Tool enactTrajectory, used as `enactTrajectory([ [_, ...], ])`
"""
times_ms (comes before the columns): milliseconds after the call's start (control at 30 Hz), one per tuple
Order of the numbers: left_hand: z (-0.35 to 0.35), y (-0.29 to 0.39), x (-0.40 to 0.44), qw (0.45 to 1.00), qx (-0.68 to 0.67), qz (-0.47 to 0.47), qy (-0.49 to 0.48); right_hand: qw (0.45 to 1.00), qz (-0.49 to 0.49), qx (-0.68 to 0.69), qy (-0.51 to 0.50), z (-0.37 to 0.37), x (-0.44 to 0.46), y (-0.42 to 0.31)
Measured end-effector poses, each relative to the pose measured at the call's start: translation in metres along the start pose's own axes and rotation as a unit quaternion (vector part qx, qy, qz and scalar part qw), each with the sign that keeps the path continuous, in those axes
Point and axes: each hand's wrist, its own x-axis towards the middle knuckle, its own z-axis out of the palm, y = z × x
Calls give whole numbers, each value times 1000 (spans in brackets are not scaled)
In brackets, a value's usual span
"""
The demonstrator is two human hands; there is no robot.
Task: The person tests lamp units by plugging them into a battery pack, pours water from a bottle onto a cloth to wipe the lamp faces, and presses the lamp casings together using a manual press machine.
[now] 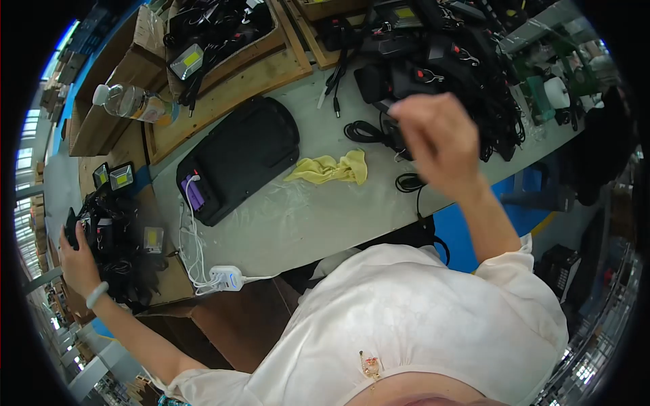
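At the far left, my left hand (79, 265) is closed on a small black device (71, 227) beside a heap of black devices and cables (118, 237) in a box. Over the right part of the table, my right hand (440, 142) is raised and blurred, its fingers curled; whether it holds anything is hidden. Behind and below it lie coiled black cables (365, 132) and a pile of black devices with red parts (433, 74). A yellow cloth (330, 168) lies left of my right hand.
A large black case (244, 152) with a purple item (193, 193) lies on the table (298, 230). A white power strip (227, 278) sits at the front edge. A bottle (132, 103) and cardboard boxes (108, 125) stand at the back left. Green equipment (542, 98) is at the right.
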Motion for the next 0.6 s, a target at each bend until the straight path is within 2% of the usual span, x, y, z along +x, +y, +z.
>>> enactTrajectory([
  [33, 34, -28, 16, 996, 55, -16, -64, 998, 14, -55, 41, -9, 20, 30],
  [67, 56, -38, 21, 985, 90, -51, -136, 989, 65, -131, -5, -25, 39, 56],
  [133, 78, -36, 10, 974, 153, -102, -132, 967, 109, -228, -41, -27, 75, 131],
  [167, 107, -51, 7, 975, 190, -104, -56, 957, 95, -251, -108, -25, 86, 151],
  [200, 111, -48, -2, 983, 153, -86, 47, 943, 78, -275, -173, -23, 96, 166],
  [233, 91, -30, -10, 990, 96, -49, 93, 923, 63, -298, -237, -24, 104, 171],
  [267, 64, 0, -23, 990, 38, -9, 138, 940, 113, -237, -216, -30, 108, 160],
  [333, 19, 54, -56, 981, -137, 64, 120, 957, 200, -113, -176, -47, 120, 121],
  [367, -8, 85, -77, 959, -252, 90, 95, 964, 234, 4, -126, -55, 121, 107],
  [433, -54, 138, -114, 883, -450, 132, 9, 975, 151, 161, 15, -60, 115, 97],
  [467, -72, 160, -129, 833, -532, 143, -48, 940, 182, 289, 22, -68, 120, 61],
  [500, -86, 183, -140, 772, -609, 164, -82, 911, 169, 371, 64, -65, 119, 53],
  [533, -99, 206, -149, 703, -679, 179, -113, 895, 161, 399, 117, -57, 122, 10],
  [567, -113, 230, -156, 646, -730, 175, -135, 877, 136, 446, 112, -53, 121, -10],
  [600, -119, 253, -157, 618, -748, 201, -137, 857, 111, 493, 105, -50, 120, -30],
])
